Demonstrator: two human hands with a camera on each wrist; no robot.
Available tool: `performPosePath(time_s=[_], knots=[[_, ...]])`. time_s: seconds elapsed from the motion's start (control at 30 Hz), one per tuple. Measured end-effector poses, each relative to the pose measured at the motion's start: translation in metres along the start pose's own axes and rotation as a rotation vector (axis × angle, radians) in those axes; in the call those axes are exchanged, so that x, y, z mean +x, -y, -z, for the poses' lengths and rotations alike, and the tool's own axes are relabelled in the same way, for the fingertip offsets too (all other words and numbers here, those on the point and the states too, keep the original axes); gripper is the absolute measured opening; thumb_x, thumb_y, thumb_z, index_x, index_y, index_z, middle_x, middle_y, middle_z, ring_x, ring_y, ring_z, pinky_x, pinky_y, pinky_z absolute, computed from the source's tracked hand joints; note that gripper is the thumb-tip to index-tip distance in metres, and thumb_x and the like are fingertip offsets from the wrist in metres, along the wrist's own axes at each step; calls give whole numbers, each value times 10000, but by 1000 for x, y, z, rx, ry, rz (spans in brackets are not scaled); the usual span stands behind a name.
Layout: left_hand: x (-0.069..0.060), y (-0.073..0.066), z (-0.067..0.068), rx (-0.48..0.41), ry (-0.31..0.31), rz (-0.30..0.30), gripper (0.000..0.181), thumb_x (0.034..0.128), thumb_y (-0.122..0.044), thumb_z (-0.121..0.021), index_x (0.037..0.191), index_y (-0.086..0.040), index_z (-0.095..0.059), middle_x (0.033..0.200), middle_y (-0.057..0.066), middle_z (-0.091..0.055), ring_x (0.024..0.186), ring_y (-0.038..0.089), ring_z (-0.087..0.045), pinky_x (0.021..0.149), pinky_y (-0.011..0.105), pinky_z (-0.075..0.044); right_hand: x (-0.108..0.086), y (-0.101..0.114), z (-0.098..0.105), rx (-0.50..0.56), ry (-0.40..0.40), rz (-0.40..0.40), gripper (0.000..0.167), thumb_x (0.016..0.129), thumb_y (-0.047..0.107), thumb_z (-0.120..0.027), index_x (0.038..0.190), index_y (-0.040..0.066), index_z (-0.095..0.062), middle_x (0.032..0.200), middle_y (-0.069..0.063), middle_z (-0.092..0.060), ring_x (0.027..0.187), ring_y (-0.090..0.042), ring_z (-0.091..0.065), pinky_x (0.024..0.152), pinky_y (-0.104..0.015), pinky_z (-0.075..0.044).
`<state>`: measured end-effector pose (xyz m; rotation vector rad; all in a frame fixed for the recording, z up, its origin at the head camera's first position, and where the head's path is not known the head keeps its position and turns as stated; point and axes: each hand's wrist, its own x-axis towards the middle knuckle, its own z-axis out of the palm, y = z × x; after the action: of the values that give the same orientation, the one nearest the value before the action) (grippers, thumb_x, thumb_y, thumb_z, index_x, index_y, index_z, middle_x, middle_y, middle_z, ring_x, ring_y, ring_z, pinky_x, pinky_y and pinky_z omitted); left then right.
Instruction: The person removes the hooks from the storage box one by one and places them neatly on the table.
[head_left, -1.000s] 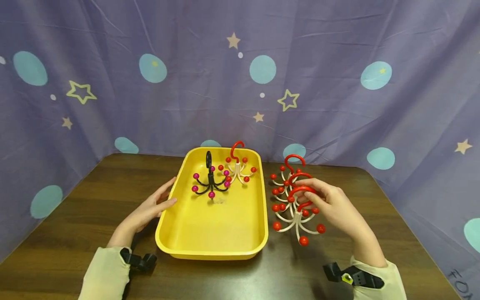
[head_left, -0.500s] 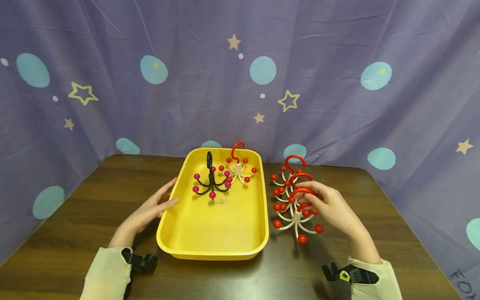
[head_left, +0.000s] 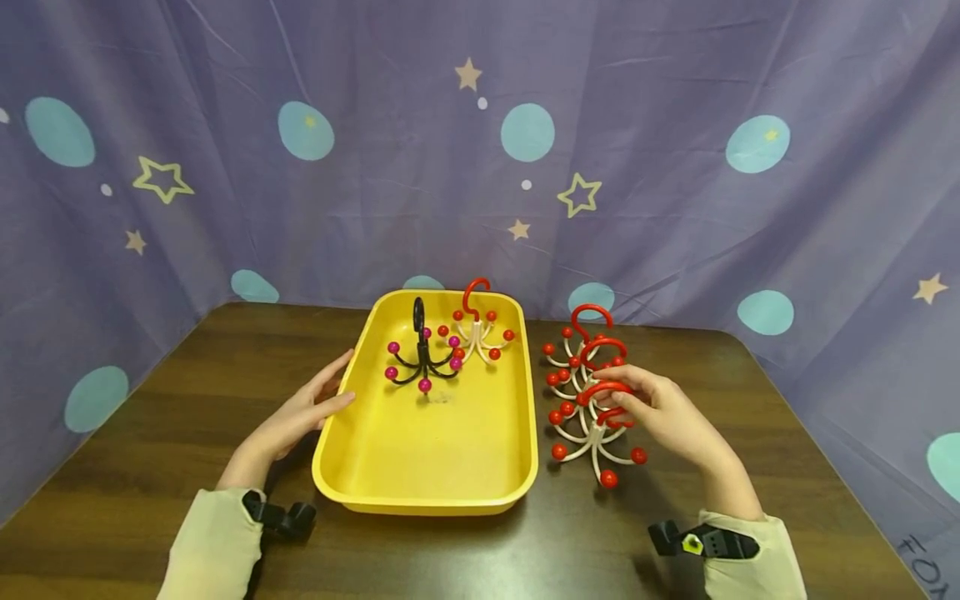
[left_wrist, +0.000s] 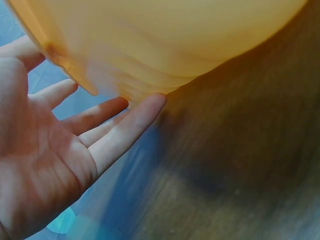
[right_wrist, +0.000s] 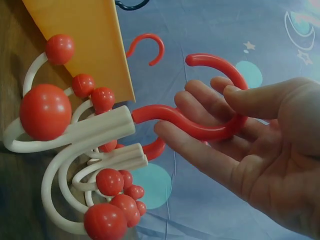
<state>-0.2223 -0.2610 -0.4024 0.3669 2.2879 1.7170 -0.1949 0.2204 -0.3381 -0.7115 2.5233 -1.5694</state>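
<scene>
A yellow tray [head_left: 427, 450] stands on the table, its left side beside my left hand [head_left: 300, 417]. That hand's thumb lies at the rim and its straight fingers [left_wrist: 135, 122] extend along the outer wall. To the right of the tray, my right hand [head_left: 663, 412] pinches the red hook [right_wrist: 215, 131] of a white multi-arm hanger [head_left: 596, 435] with red ball tips. Whether this hanger touches the table I cannot tell. Close behind it are two similar hangers, one with its red hook [head_left: 603, 342] just beyond my fingers and the farther one with hook [head_left: 592, 310].
Inside the tray stand a black hanger [head_left: 422, 354] with magenta balls and a white hanger [head_left: 476, 333] with a red hook, both toward the far end. A purple curtain [head_left: 412, 208] with stars and dots hangs behind the brown table [head_left: 187, 400].
The nearest hanger's hook has shifted slightly down and toward me with my right hand. My left hand stays by the tray. The head view has tilted a little.
</scene>
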Motion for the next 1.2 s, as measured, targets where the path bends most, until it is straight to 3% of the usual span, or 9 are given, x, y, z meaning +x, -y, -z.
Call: performPosePath(time_s=[0.1, 0.23, 0.37, 0.6, 0.8, 1.0, 1.2], knots=[[1, 0, 1, 1, -2, 2, 664, 953, -245, -467, 1473, -283, -57, 1445, 273, -163, 1164, 425, -431, 795, 443, -500, -1, -2, 2, -23, 6, 1, 287, 926, 63, -500, 1208, 16, -527, 1023, -187, -641, 887, -192, -648, 725, -295, -533], [0, 0, 1, -1, -5, 4, 664, 953, -247, -468, 1474, -281, -57, 1444, 275, -161, 1160, 422, -433, 789, 440, -503, -4, -1, 4, -154, -18, 11, 277, 918, 70, -518, 1192, 91, -554, 1027, -101, -663, 906, -81, -628, 749, -240, -510], [-1, 0, 1, -4, -4, 4, 668, 953, -246, -467, 1475, -274, -50, 1444, 279, -155, 1159, 422, -431, 783, 438, -505, -6, 3, 4, -247, -49, 21, 287, 909, 91, -541, 1189, 149, -568, 1076, -35, -647, 926, -114, -607, 742, -232, -486], [-3, 2, 1, -2, -13, 6, 668, 953, -245, -466, 1475, -269, -48, 1431, 282, -177, 1145, 419, -443, 779, 436, -508, -6, 9, -2, -231, -85, 68, 305, 908, 124, -553, 1210, 82, -558, 1124, -71, -625, 950, -86, -599, 750, -211, -489], [-3, 2, 0, 8, -12, 6, 671, 953, -251, -466, 1475, -268, -46, 1440, 277, -166, 1157, 419, -432, 791, 436, -504, -5, 18, -10, -219, -182, 153, 293, 892, 43, -555, 1184, 64, -571, 1146, -73, -617, 918, -122, -628, 758, -192, -496], [-1, -1, 0, 9, -7, 0, 658, 955, -252, -461, 1473, -283, -56, 1459, 251, -151, 1181, 422, -411, 797, 431, -501, 0, 30, -22, -240, -302, 259, 295, 864, -27, -566, 1123, 105, -619, 1078, -41, -649, 882, -52, -607, 725, -162, -485], [0, 0, -1, -3, 3, -2, 660, 956, -247, -458, 1475, -273, -50, 1458, 263, -150, 1205, 446, -378, 803, 435, -497, 9, 40, -33, -270, -310, 255, 287, 873, 7, -567, 1107, 160, -634, 1064, 39, -653, 872, -71, -604, 724, -188, -490]])
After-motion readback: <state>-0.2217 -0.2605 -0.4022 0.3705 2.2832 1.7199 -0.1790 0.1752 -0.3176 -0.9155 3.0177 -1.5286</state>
